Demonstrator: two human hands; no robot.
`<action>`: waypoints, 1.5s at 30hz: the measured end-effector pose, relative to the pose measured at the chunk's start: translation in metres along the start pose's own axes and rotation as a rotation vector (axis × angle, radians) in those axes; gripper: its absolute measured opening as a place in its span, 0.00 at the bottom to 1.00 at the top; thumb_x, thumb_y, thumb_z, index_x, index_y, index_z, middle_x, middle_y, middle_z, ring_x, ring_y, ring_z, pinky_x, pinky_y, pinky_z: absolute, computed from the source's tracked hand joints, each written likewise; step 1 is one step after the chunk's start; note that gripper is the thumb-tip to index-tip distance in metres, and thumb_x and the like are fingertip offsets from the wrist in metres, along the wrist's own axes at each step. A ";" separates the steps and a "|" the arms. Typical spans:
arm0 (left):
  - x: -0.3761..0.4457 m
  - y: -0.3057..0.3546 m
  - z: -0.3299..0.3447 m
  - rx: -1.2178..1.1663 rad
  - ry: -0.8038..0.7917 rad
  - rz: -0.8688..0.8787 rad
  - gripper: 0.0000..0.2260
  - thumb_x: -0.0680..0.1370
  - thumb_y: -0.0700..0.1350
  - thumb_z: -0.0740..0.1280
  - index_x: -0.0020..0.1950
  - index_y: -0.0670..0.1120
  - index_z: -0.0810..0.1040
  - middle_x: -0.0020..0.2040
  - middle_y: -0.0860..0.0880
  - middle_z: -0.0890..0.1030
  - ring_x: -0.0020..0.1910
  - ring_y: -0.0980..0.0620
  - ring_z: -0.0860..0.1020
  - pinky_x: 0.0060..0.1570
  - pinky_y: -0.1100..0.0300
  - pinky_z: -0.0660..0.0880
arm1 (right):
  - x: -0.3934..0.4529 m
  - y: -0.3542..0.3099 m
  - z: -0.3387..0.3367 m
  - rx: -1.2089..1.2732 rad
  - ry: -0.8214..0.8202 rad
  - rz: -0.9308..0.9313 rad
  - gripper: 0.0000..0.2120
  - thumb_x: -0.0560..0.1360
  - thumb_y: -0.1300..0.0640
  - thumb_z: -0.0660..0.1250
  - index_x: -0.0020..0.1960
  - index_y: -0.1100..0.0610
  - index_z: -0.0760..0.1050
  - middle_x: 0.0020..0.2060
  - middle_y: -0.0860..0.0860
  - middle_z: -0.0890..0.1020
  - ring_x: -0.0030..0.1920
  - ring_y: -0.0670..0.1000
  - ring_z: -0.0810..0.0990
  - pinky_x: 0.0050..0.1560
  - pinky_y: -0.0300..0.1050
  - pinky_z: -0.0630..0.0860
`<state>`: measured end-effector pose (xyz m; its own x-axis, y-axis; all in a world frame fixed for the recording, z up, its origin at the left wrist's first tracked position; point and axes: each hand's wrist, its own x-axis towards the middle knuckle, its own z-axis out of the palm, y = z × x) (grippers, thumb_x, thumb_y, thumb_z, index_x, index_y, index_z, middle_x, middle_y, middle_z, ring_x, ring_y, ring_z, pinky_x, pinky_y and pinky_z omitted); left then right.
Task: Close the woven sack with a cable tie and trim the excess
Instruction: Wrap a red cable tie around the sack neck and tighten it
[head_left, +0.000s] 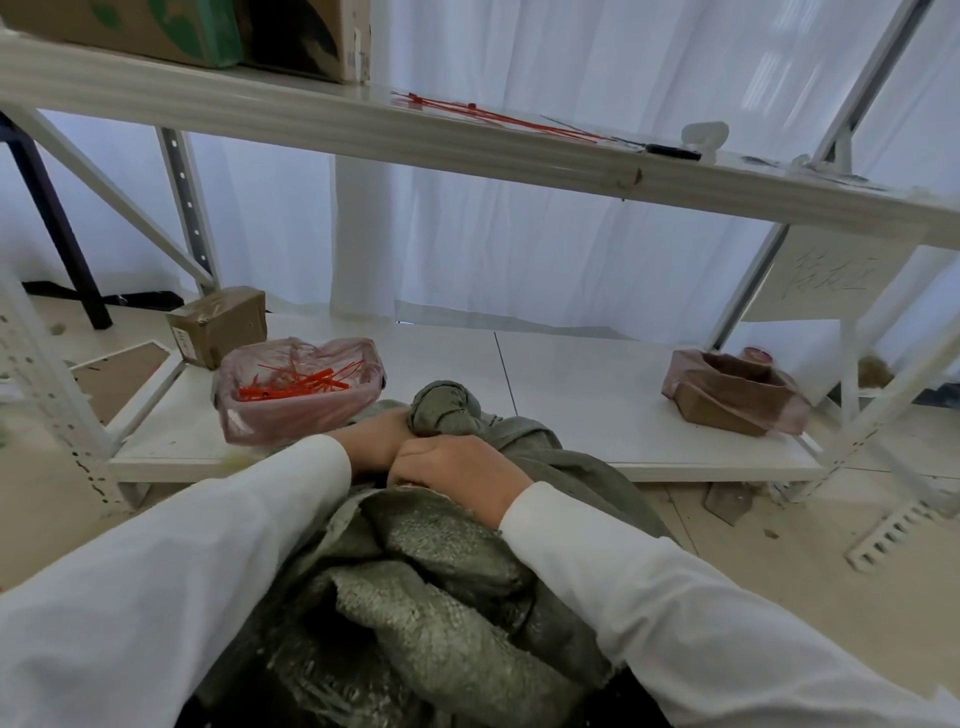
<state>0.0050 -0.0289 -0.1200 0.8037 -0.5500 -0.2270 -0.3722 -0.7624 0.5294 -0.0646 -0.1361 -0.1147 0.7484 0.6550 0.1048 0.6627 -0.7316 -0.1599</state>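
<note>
The middle of the lower shelf board (571, 384) is left bare, so passage is offered there between the pink-lined bin of red ties (296, 389) at centre left and the lined cardboard box (737, 395) at centre right. Headroom is capped by the upper shelf (467, 150). The lower centre is filled by the woven sack (441, 571).
</note>
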 end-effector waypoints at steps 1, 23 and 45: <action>0.006 -0.006 -0.003 -0.007 -0.048 -0.009 0.11 0.79 0.36 0.56 0.49 0.36 0.78 0.54 0.38 0.78 0.48 0.49 0.71 0.49 0.64 0.66 | 0.000 0.000 0.001 0.033 0.013 0.039 0.11 0.77 0.62 0.60 0.52 0.62 0.80 0.52 0.58 0.80 0.51 0.58 0.80 0.50 0.55 0.75; -0.005 -0.038 -0.016 -0.771 -0.240 -0.152 0.14 0.79 0.33 0.53 0.45 0.45 0.76 0.36 0.50 0.81 0.29 0.58 0.79 0.29 0.67 0.76 | 0.027 -0.011 0.020 -0.122 -0.094 0.387 0.10 0.80 0.59 0.55 0.54 0.62 0.71 0.51 0.62 0.79 0.51 0.61 0.78 0.42 0.48 0.65; -0.001 -0.049 -0.008 -0.154 -0.063 -0.053 0.13 0.78 0.45 0.61 0.58 0.40 0.76 0.55 0.41 0.80 0.46 0.51 0.75 0.55 0.56 0.72 | 0.026 -0.017 0.016 -0.019 -0.248 0.340 0.05 0.79 0.61 0.57 0.44 0.56 0.64 0.53 0.61 0.76 0.53 0.59 0.76 0.44 0.47 0.67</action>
<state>0.0260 0.0120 -0.1391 0.7877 -0.5346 -0.3061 -0.2508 -0.7321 0.6334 -0.0571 -0.1034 -0.1254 0.8966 0.3998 -0.1905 0.3814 -0.9157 -0.1267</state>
